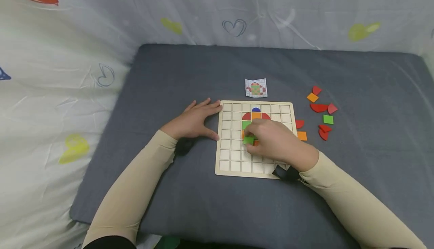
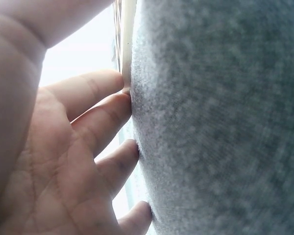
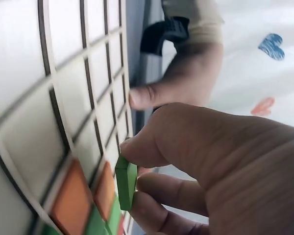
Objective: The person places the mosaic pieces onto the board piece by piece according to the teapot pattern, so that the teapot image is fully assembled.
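A wooden grid board (image 1: 228, 173) lies on the grey-covered table. My left hand (image 1: 193, 120) touches the board's left edge with fingers spread; in the left wrist view its fingertips (image 2: 118, 81) meet the rim and the cloth. Between thumb and fingers my right hand (image 1: 271, 138) pinches a green square tile (image 3: 126, 182), tilted just above the grid. Tiles set in the board include a blue half-circle (image 1: 255, 109), an orange square (image 1: 256, 115), red curved pieces (image 1: 246, 116) and a green square (image 1: 246, 125). My right hand hides part of the pattern.
A small pattern card (image 1: 256, 88) lies behind the board. To the right are loose tiles: a red half-circle (image 1: 319, 107), a green square (image 1: 328, 119), an orange square (image 1: 302, 136) and several other pieces. A printed white curtain (image 1: 271, 11) hangs behind the table.
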`<action>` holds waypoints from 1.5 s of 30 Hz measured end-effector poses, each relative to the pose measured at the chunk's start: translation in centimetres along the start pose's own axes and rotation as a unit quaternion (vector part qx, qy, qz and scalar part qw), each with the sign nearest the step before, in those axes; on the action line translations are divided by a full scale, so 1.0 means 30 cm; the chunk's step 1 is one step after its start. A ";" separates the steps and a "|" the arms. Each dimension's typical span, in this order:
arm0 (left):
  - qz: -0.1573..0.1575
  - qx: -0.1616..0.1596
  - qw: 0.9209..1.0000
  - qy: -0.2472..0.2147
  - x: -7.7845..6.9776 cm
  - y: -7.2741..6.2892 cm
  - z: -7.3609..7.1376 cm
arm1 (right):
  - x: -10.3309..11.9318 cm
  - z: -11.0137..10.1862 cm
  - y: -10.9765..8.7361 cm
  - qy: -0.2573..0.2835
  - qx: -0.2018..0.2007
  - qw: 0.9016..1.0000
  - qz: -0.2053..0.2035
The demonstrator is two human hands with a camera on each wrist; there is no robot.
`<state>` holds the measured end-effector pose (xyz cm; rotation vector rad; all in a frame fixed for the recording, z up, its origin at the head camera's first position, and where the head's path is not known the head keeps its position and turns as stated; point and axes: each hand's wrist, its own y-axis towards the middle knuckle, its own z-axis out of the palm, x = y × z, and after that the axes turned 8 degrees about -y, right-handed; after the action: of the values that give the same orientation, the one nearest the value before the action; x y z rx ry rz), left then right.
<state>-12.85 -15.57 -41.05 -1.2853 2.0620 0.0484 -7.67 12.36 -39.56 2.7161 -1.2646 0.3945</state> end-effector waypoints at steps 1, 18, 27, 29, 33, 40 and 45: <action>0.000 0.000 1.000 0.000 0.001 0.000 0.001 | 0.006 0.006 0.001 0.002 0.000 1.000 -0.005; 0.000 -0.001 1.000 0.006 0.002 0.004 0.000 | 0.008 0.035 -0.008 -0.005 0.018 0.999 -0.027; 0.000 0.000 1.000 0.007 0.007 0.008 0.000 | 0.001 0.036 -0.012 0.012 0.026 0.999 -0.033; -0.001 0.000 1.000 0.009 0.008 0.008 0.002 | 0.002 0.035 -0.013 0.013 0.029 0.999 -0.032; -0.001 0.000 1.000 0.009 0.010 0.006 0.005 | 0.001 0.036 -0.015 0.012 0.033 0.999 -0.033; -0.002 0.000 1.000 0.007 0.011 0.006 0.008 | -0.024 0.026 -0.032 0.014 0.021 0.999 -0.030; -0.001 -0.002 1.000 0.003 0.007 0.006 0.003 | -0.065 0.002 -0.056 0.017 0.003 1.000 -0.007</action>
<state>-12.99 -15.61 -41.31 -1.2912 2.0676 0.0471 -7.56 14.85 -40.18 2.7091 -1.2385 0.4404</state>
